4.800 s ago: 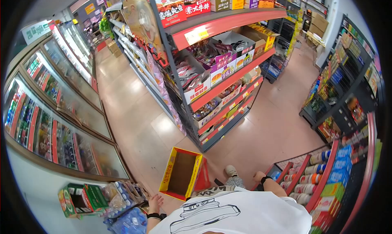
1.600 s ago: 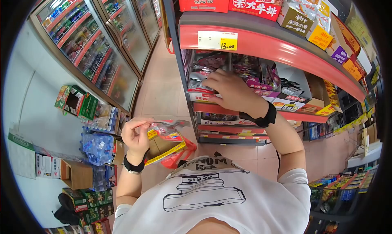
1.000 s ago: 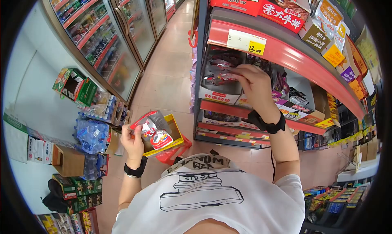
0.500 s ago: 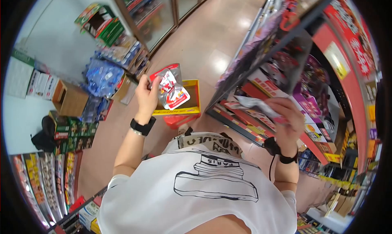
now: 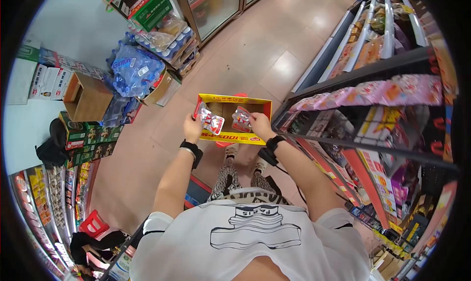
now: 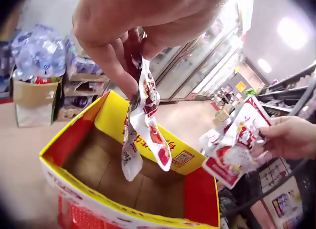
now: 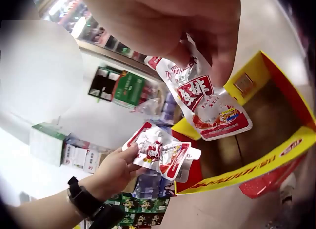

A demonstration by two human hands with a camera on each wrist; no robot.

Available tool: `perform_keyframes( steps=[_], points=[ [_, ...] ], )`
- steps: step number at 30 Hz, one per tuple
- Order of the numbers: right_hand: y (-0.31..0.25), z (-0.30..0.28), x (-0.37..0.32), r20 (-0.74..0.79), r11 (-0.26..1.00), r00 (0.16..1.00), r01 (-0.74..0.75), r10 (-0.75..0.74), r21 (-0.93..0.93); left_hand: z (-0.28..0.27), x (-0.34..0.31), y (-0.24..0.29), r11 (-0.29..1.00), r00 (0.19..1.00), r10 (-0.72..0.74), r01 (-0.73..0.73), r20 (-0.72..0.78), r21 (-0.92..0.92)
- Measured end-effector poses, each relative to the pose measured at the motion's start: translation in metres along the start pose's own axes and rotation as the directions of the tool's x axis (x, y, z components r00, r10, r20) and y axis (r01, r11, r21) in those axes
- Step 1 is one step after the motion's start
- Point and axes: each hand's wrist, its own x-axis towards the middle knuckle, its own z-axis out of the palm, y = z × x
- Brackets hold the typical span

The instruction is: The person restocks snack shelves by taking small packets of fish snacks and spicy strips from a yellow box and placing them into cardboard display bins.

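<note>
My left hand (image 5: 193, 127) pinches silver, white and red foil snack packets (image 5: 211, 121) by one end. Two of these packets (image 6: 146, 115) hang side by side over the box in the left wrist view. Another foil snack packet (image 5: 241, 118) is pinched in my right hand (image 5: 261, 125), with its printed face (image 7: 195, 93) turned to the right wrist camera. Below both hands is an open yellow and red cardboard box (image 5: 230, 136), its brown bottom (image 6: 111, 165) bare where it shows. The box rests above a red plastic thing (image 7: 266, 183), mostly hidden under it.
A rack with pink bags (image 5: 365, 92) stands close on the right. On the left are shrink-wrapped water bottles (image 5: 135, 67), a brown carton (image 5: 87, 97) and green boxes (image 5: 91, 134). Fridge doors (image 5: 216, 9) line the far side; tiled floor (image 5: 147, 153) runs between.
My right hand has drawn a packet from the shelf box and brought it left over the yellow box. My left hand keeps its packets. The view has turned away from the snack shelf.
</note>
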Motion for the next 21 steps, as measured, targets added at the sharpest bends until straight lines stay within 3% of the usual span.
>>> perform_keyframes(
  steps=[3,5,9,12,16,19,21],
  points=[
    [0.017,0.039,0.013,0.053,0.997,0.998,-0.042,0.045,-0.058,0.026,0.007,-0.023,1.0,1.0,-0.017,0.017,0.019,-0.014],
    [0.021,0.059,0.016,0.084,0.991,0.988,-0.131,0.133,-0.029,0.035,0.009,-0.031,0.997,0.997,-0.045,0.041,0.056,0.069],
    [0.026,0.092,0.021,0.124,0.993,0.985,-0.113,0.116,-0.032,0.048,0.01,-0.048,0.96,0.982,-0.178,0.158,0.069,0.233],
    [0.021,0.106,0.025,0.28,0.985,0.945,-0.157,0.171,-0.069,0.047,0.007,-0.055,0.931,0.958,-0.281,0.256,0.064,0.26],
    [0.021,0.113,0.016,0.313,0.992,0.941,-0.121,0.126,-0.038,0.042,0.005,-0.067,0.954,0.962,-0.241,0.21,0.129,0.215],
    [0.02,0.107,0.008,0.233,0.997,0.969,-0.069,0.077,-0.041,0.032,0.003,-0.055,0.965,0.939,-0.258,0.242,0.226,0.098],
    [0.018,0.092,0.005,0.379,0.997,0.924,-0.023,0.047,-0.068,0.021,-0.002,-0.04,0.959,0.913,-0.278,0.284,0.3,0.024]
  ],
)
